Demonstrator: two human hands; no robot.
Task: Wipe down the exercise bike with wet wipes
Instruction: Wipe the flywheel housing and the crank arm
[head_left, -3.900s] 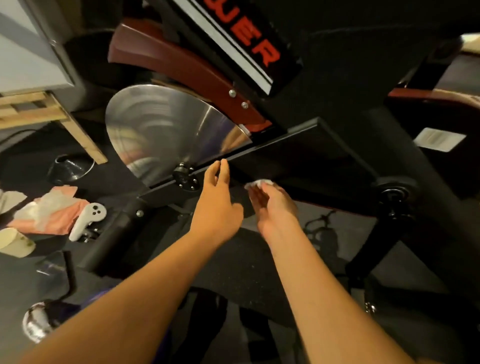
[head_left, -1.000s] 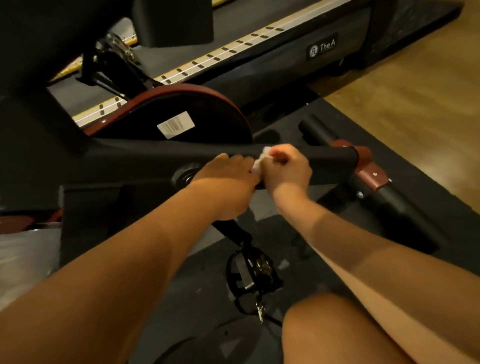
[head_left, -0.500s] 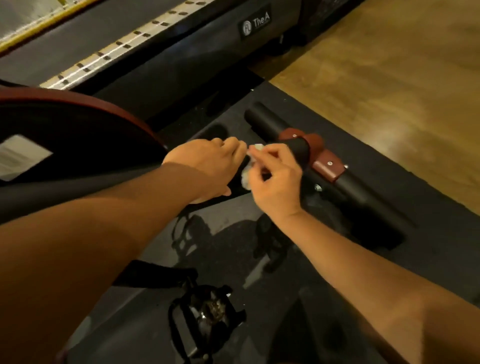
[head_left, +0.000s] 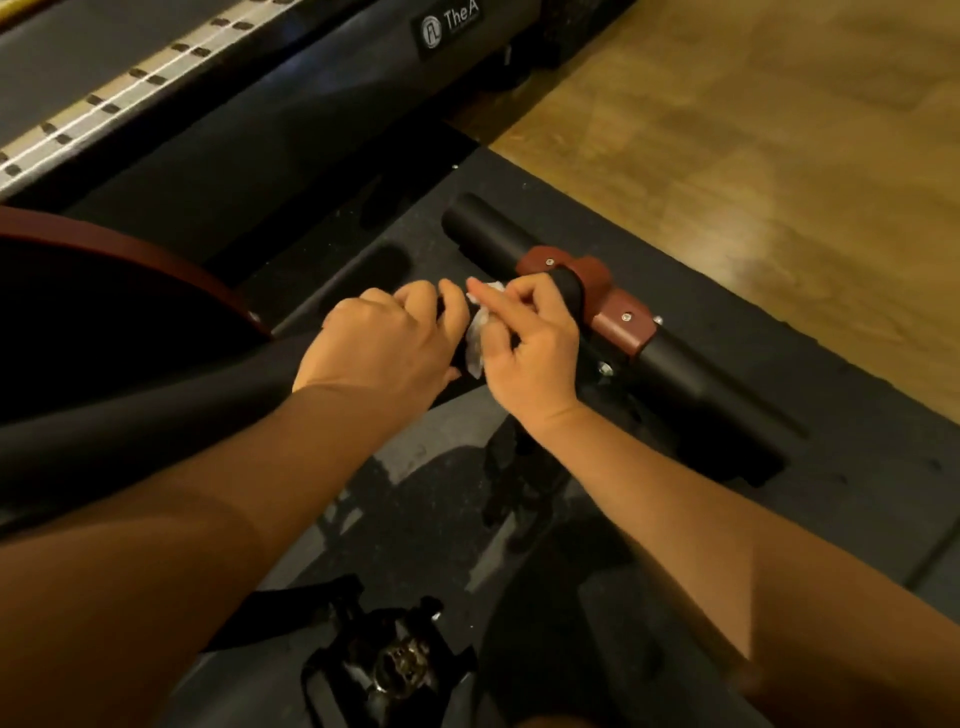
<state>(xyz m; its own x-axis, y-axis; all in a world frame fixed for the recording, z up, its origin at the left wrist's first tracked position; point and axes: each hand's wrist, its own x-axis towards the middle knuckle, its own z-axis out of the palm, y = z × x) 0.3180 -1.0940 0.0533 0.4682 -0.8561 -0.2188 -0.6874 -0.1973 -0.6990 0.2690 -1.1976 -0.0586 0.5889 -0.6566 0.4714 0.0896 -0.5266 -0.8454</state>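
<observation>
Low at the exercise bike (head_left: 104, 312) rear, head view | wet wipe (head_left: 475, 340) is pinched in right hand (head_left: 530, 358) fingers (head_left: 498, 306) against the frame tube (head_left: 130, 415) beside the red bracket (head_left: 618, 317) | left hand (head_left: 384, 348) fingers are curled round the tube — judged as bracing.

stabilizer bar (head_left: 691, 371) ahead, open mat (head_left: 857, 467) right

Left hand (head_left: 384, 348), right hand (head_left: 530, 353): bare skin, knuckles and wrist creases visible. Left forearm (head_left: 208, 519), right forearm (head_left: 701, 519): bare all the way to frame edge. Sliver of bare leg (head_left: 545, 722) at bottom edge. Clothing: can't tell.
</observation>
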